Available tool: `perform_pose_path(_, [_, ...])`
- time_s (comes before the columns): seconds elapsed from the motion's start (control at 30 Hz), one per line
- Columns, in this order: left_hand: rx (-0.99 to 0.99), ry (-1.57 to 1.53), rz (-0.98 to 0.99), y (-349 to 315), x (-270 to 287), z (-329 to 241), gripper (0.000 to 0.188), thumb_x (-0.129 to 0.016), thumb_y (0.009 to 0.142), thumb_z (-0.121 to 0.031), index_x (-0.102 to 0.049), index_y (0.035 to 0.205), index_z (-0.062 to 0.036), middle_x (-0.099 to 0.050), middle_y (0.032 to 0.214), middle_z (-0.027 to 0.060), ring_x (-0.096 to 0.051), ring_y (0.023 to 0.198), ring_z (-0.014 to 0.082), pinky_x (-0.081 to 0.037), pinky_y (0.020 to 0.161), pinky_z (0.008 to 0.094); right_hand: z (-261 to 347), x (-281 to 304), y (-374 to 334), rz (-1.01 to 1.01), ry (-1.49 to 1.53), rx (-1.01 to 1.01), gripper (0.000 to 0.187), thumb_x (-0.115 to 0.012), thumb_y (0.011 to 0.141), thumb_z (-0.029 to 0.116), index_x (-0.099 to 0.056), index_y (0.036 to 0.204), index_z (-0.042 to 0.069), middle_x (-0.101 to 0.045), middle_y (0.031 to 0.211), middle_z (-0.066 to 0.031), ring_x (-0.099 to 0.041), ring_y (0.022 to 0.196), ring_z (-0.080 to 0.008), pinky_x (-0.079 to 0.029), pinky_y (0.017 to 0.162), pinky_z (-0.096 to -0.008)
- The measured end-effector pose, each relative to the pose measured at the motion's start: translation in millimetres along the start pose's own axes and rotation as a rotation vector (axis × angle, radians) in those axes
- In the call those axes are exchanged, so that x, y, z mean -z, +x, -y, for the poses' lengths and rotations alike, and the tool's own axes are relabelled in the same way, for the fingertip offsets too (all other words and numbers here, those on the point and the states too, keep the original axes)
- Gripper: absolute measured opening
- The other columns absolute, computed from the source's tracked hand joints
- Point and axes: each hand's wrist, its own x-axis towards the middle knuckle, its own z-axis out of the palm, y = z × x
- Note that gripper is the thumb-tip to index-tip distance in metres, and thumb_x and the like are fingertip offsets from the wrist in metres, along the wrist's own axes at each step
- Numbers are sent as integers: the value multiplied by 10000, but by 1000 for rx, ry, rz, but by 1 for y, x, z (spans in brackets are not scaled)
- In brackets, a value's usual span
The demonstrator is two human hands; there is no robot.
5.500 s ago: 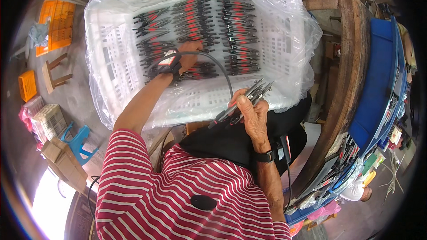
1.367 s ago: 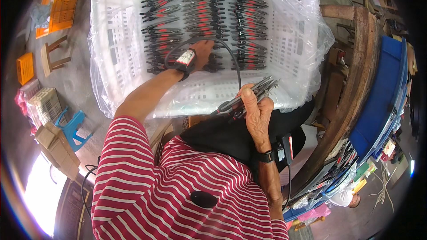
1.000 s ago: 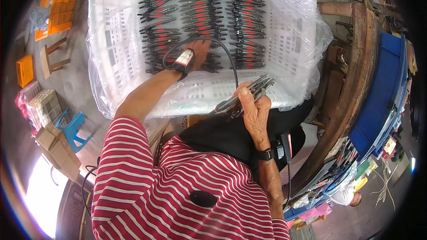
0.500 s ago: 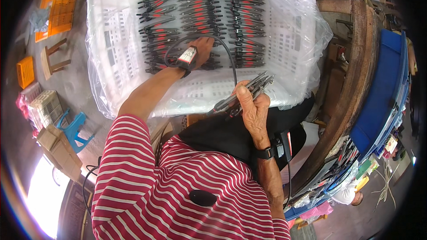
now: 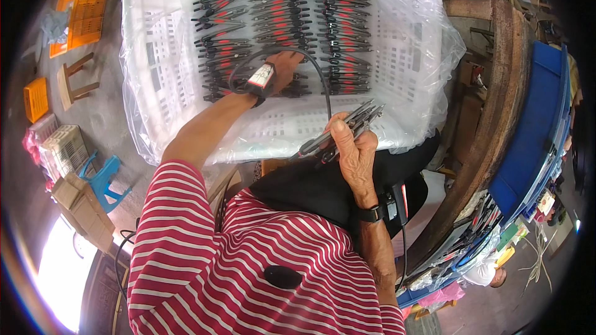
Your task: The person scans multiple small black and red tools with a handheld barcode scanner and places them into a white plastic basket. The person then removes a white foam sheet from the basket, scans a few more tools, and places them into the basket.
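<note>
The white plastic-lined crate (image 5: pixel 397 40) is sitting where it was half a second ago, and over its middle row of tools (image 5: pixel 280 18) the left hand (image 5: pixel 286 69) is barely moving, so the work seems to be pausing there; I cannot tell whether it is gripping anything. By the near rim, the right hand (image 5: pixel 356 154) is grasping a bundle of slim tools (image 5: pixel 318 144), which are looking grey and pointed, while the crate's are showing red middles

It looks like a workshop: a white crate (image 5: pixel 158 56) holds rows of tools (image 5: pixel 346 49), with a wooden bench (image 5: pixel 514 74) right of it.
</note>
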Motion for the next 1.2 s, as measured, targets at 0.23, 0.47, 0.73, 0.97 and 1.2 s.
perform_pose_path(0.23, [58, -32, 119, -17, -6, 3, 179, -547, 725, 4, -541, 902, -24, -515, 878, 128, -600, 736, 309, -494, 660, 428, -3, -1, 0, -14, -18, 18, 346, -563, 899, 337, -597, 838, -2, -568, 643, -24, -545, 564, -87, -408, 492, -217])
perform_pose_path(0.47, [-41, 259, -31, -18, -14, -8, 174, -609, 655, -40, -562, 822, -22, -529, 865, 121, -587, 785, 263, -449, 648, 415, -2, 1, 0, -3, -4, 4, 343, -590, 888, 317, -600, 898, -25, -582, 627, -35, -531, 578, -94, -422, 535, -235])
perform_pose_path(0.73, [-145, 323, 160, -17, -21, -8, 196, -567, 737, -103, -538, 900, 2, -511, 900, 133, -556, 839, 269, -458, 663, 382, 2, 2, 0, 6, -37, 12, 327, -586, 892, 299, -598, 902, -28, -578, 629, -28, -525, 582, -91, -426, 540, -238])
perform_pose_path(0.97, [-111, 292, 36, -3, -20, -12, 131, -575, 721, -87, -519, 811, -10, -487, 790, 105, -558, 750, 241, -475, 593, 347, 3, 2, 0, -5, -84, 46, 329, -584, 893, 302, -592, 871, -26, -546, 639, -7, -492, 593, -82, -412, 547, -241])
perform_pose_path(1.2, [-230, 359, -90, -2, -17, -19, 133, -599, 710, -71, -487, 767, -26, -463, 721, 96, -558, 643, 211, -486, 497, 311, 8, 2, -2, 5, -83, 3, 326, -579, 896, 295, -592, 855, -27, -528, 639, -5, -472, 600, -86, -404, 554, -248])
